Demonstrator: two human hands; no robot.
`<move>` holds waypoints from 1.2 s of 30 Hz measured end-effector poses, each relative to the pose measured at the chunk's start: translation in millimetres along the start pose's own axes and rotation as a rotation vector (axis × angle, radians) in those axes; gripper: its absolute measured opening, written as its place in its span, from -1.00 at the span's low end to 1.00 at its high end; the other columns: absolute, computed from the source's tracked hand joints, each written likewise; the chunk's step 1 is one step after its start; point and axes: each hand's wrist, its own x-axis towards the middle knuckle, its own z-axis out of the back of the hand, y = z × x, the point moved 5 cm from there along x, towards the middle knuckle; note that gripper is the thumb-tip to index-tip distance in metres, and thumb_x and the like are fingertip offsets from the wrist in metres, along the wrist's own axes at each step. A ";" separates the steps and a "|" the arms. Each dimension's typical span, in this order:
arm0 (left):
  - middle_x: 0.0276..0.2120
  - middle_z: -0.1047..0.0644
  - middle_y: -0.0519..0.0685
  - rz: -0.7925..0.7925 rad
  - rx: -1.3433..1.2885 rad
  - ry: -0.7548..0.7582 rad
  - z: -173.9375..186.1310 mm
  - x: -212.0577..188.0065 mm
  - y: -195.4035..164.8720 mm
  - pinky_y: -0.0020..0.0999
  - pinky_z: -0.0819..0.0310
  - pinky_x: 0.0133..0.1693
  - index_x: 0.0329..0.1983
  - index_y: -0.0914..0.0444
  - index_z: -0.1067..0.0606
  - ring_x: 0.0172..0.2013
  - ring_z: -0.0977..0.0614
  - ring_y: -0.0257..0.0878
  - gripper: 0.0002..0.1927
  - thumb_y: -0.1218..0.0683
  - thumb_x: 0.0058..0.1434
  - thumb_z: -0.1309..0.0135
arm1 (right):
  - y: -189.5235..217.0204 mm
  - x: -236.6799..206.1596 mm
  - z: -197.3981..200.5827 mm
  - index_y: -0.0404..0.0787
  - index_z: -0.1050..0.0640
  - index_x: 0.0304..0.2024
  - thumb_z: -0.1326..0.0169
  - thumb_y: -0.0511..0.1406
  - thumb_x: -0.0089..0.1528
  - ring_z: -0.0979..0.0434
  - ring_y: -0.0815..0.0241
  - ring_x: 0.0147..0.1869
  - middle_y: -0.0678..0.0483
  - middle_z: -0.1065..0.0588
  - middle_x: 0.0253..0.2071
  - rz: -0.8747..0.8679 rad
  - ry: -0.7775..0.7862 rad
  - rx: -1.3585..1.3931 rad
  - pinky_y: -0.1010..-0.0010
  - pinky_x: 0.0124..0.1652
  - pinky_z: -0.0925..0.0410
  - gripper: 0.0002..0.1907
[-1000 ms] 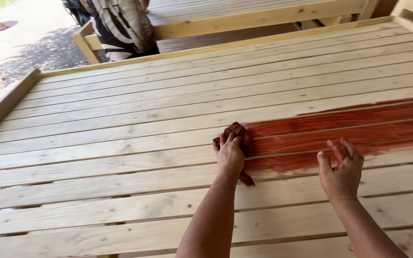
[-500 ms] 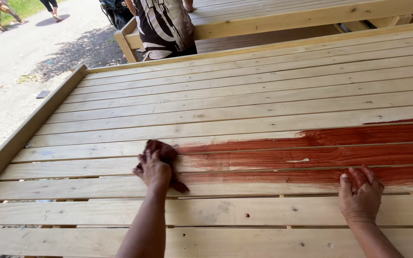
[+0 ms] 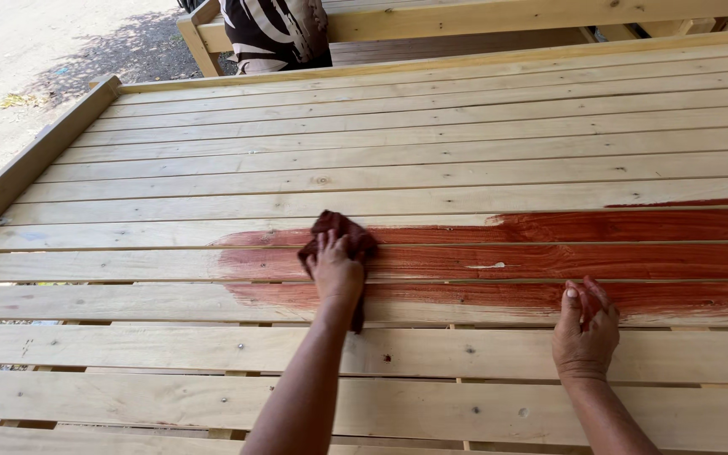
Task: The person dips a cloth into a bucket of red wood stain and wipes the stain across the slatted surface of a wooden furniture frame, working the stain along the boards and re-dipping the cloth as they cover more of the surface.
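While pressing down on a dark red rag (image 3: 339, 234), the left hand (image 3: 334, 271) is clamping it flat against the slats (image 3: 297, 181) near the left end of the stain (image 3: 549, 261), fingers spread over the cloth. Part of the rag is hanging out under the wrist. The right hand (image 3: 585, 330) is resting palm-down and holding nothing, fingers loosely apart and stained red, on the near edge of the stained band, well apart from the left hand. The stain is covering about three boards, running from mid-scene to the right edge; far and near boards are showing bare pale wood. A person in dark patterned clothes (image 3: 273, 32) is standing at the far edge beside a wooden frame (image 3: 200, 38). Paved ground (image 3: 27, 59) is lying far left.
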 end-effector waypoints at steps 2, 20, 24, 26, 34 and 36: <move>0.51 -0.11 -0.07 -0.033 -0.042 0.039 -18.5 -14.5 -43.0 0.14 0.27 0.43 0.36 0.09 -0.38 0.52 0.03 -0.16 -0.41 -0.09 0.26 -0.06 | 5.3 0.4 0.1 -0.25 -0.63 0.06 0.12 -0.02 0.47 -0.37 -0.11 0.38 -0.14 -0.48 0.26 -0.018 0.024 0.060 0.10 0.32 -0.23 -0.51; 0.51 -0.16 -0.18 -0.587 -0.037 0.418 -125.4 -84.5 -312.8 0.08 0.18 0.46 0.39 -0.08 -0.37 0.53 -0.03 -0.16 -0.45 0.14 0.33 0.12 | 11.0 -5.8 9.9 -0.35 -0.57 0.12 0.18 -0.12 0.50 -0.40 -0.16 0.37 -0.21 -0.49 0.19 0.034 -0.005 0.141 0.10 0.33 -0.25 -0.53; 0.49 -0.20 -0.24 -0.506 -0.037 0.408 -110.3 -65.7 -285.6 0.05 0.19 0.47 0.35 -0.11 -0.42 0.52 -0.05 -0.15 -0.49 0.14 0.36 0.14 | 2.0 -4.5 15.2 -0.29 -0.59 0.10 0.20 -0.10 0.53 -0.38 -0.13 0.36 -0.16 -0.48 0.23 0.008 0.018 -0.035 0.06 0.33 -0.24 -0.53; 0.48 -0.20 -0.24 -0.473 -0.037 0.394 -99.8 -59.4 -266.0 0.06 0.21 0.46 0.34 -0.11 -0.42 0.51 -0.04 -0.15 -0.50 0.15 0.36 0.15 | 2.5 -5.0 16.8 -0.27 -0.59 0.11 0.20 -0.08 0.54 -0.36 -0.11 0.36 -0.14 -0.46 0.25 0.000 0.033 -0.111 0.06 0.32 -0.25 -0.54; 0.49 -0.19 -0.22 -0.379 -0.048 0.347 -39.4 -15.0 -151.1 0.05 0.17 0.45 0.33 -0.09 -0.43 0.52 -0.04 -0.12 -0.50 0.17 0.36 0.13 | 73.1 -33.0 -27.5 -0.21 -0.58 0.15 0.22 -0.06 0.56 -0.24 -0.11 0.48 -0.12 -0.40 0.31 0.069 0.036 -0.095 0.01 0.42 -0.11 -0.53; 0.49 -0.20 -0.23 -0.352 -0.060 0.326 -19.6 -2.5 -113.5 0.03 0.16 0.46 0.31 -0.09 -0.45 0.52 -0.05 -0.12 -0.51 0.18 0.36 0.11 | 102.6 -44.6 -55.3 -0.22 -0.58 0.16 0.23 -0.05 0.56 -0.23 -0.11 0.47 -0.13 -0.38 0.33 0.050 0.055 -0.054 0.00 0.40 -0.11 -0.52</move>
